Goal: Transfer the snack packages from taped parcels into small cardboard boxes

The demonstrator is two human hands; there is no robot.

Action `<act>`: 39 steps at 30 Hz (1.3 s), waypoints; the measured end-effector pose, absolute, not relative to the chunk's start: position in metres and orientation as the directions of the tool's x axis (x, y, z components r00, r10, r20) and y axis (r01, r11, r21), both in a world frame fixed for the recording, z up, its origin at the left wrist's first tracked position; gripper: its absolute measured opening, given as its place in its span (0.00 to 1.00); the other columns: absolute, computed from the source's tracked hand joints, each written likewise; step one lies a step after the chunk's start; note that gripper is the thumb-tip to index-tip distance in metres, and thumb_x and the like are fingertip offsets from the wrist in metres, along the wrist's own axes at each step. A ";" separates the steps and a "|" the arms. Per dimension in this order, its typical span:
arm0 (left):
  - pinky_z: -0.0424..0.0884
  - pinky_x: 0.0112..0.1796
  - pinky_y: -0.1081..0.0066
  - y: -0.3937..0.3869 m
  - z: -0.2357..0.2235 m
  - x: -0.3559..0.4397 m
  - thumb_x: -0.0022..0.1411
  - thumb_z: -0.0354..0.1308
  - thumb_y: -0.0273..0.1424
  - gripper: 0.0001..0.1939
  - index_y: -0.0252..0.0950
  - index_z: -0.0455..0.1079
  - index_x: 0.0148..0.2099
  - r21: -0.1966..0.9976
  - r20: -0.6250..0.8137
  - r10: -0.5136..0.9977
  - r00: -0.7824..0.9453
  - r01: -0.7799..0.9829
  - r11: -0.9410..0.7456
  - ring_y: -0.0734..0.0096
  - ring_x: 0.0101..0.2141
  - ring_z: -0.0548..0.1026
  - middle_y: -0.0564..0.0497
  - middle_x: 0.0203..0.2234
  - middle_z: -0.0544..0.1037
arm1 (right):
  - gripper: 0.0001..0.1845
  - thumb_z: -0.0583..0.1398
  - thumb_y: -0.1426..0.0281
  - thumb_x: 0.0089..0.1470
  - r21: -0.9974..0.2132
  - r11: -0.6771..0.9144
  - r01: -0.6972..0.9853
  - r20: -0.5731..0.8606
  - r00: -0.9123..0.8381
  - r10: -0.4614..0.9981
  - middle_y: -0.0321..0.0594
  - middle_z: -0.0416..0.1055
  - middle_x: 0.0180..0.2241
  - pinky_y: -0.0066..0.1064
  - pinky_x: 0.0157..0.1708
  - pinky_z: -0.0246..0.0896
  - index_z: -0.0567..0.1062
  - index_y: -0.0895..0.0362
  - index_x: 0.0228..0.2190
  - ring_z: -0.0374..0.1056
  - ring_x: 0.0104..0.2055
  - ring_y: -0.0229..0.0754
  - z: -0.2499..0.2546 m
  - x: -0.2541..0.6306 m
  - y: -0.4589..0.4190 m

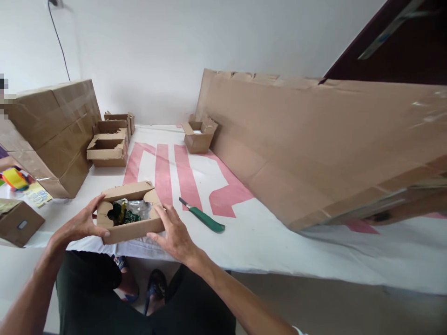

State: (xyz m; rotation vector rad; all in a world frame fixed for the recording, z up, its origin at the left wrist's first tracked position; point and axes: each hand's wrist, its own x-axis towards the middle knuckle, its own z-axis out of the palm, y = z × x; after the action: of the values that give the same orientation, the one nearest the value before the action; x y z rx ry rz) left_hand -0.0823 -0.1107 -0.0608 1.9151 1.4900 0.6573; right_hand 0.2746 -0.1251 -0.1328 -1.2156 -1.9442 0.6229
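A small open cardboard box (134, 230) is held between my two hands at the table's front edge. My left hand (85, 221) grips its left end, thumb along the front wall. On the opposite end, my right hand (174, 232) has its fingers over the right side and its thumb at the front. Inside lie dark green and yellow items (132, 216) with clear plastic; their exact kind is hard to make out. A green-handled knife (206, 219) rests on the cloth to the right of my right hand.
Open small boxes (108, 153) stand in a row at the back left, beside a large taped carton (66, 130). Another open box (199, 142) sits against a big cardboard panel (307, 144) on the right. At far left are a closed box (21, 223) and a yellow tape roll (14, 178).
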 end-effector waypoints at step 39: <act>0.77 0.35 0.65 -0.126 -0.058 -0.067 0.45 0.75 0.49 0.42 0.34 0.81 0.60 0.972 -0.203 0.965 -0.166 0.082 0.218 0.52 0.41 0.85 0.44 0.44 0.88 | 0.35 0.68 0.69 0.54 -0.328 0.453 0.829 0.084 -0.453 0.888 0.53 0.71 0.63 0.51 0.54 0.68 0.70 0.52 0.62 0.68 0.61 0.62 -0.044 0.246 -0.070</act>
State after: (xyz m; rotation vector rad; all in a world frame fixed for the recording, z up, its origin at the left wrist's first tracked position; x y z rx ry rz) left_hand -0.0674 -0.1259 -0.0583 1.0409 1.4911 1.1112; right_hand 0.2464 -0.0699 -0.0438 -1.4847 -2.4622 0.3516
